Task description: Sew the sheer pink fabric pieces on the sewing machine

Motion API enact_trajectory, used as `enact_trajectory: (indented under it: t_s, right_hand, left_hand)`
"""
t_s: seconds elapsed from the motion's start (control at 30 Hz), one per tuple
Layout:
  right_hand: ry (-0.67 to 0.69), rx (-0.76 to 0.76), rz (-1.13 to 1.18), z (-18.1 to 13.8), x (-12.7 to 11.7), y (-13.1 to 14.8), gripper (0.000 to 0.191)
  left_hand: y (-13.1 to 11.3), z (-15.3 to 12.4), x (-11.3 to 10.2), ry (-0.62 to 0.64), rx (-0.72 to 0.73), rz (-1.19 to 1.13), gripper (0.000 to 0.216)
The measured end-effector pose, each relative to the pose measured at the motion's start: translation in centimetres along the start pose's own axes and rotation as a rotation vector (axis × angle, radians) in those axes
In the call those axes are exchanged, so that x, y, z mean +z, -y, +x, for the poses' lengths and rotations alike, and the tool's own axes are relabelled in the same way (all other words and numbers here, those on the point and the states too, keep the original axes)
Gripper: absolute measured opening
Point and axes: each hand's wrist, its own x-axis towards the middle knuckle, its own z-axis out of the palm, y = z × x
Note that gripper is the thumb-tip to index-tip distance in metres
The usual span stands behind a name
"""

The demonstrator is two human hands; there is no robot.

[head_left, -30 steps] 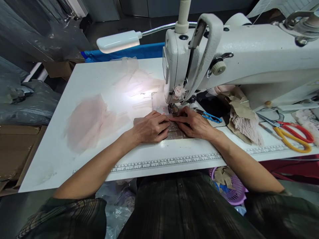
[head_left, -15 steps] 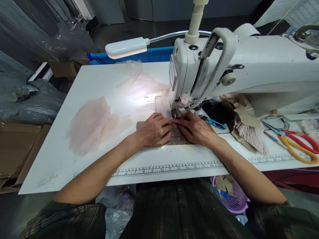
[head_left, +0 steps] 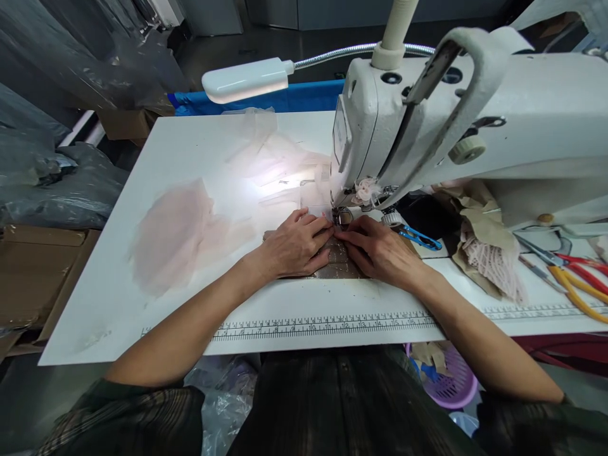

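Note:
My left hand (head_left: 295,246) and my right hand (head_left: 377,249) lie side by side on the white table (head_left: 199,145), fingertips meeting just in front of the presser foot (head_left: 342,217) of the white sewing machine (head_left: 456,120). Both press down a small sheer pink fabric piece (head_left: 338,254) that runs under the foot; most of it is hidden by the hands. A metal plate shows beneath them. Sewn sheer pink fabric (head_left: 280,168) trails away behind the needle, lit by the lamp.
A loose pink tulle pile (head_left: 173,231) lies at the left. Blue thread snips (head_left: 418,237) sit right of my right hand, with paper and lace scraps (head_left: 484,247) and red and yellow scissors (head_left: 577,275) further right. A white gooseneck lamp (head_left: 244,79) hangs above. A purple basket (head_left: 453,373) sits below.
The hands have stayed together at the presser foot, creeping slightly toward it. The view has shifted a little, so the machine looms closer on the right.

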Motion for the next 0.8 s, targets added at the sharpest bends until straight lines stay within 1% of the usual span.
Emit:
enact_trajectory:
  t_s: [0.17, 0.4, 0.6, 0.7, 0.8]
  right_hand:
    - [0.033, 0.028, -0.052, 0.4, 0.05, 0.14, 0.036]
    - [0.073, 0.098, -0.068, 0.76, 0.01, 0.51, 0.036]
    - [0.06, 0.116, -0.072, 0.85, 0.26, 0.57, 0.037]
    - [0.042, 0.152, -0.026, 0.46, 0.06, 0.43, 0.037]
    - [0.019, 0.191, 0.143, -0.02, -0.47, -0.01, 0.035]
  left_hand:
    - [0.52, 0.08, 0.15, -0.011, -0.008, -0.022, 0.032]
    - [1.0, 0.14, 0.18, 0.013, -0.033, -0.059, 0.036]
    - [1.05, 0.15, 0.22, 0.025, -0.039, -0.058, 0.041]
    - [0.99, 0.25, 0.34, 0.025, -0.042, -0.038, 0.043]
    - [0.98, 0.42, 0.45, 0.028, -0.047, -0.018, 0.046]
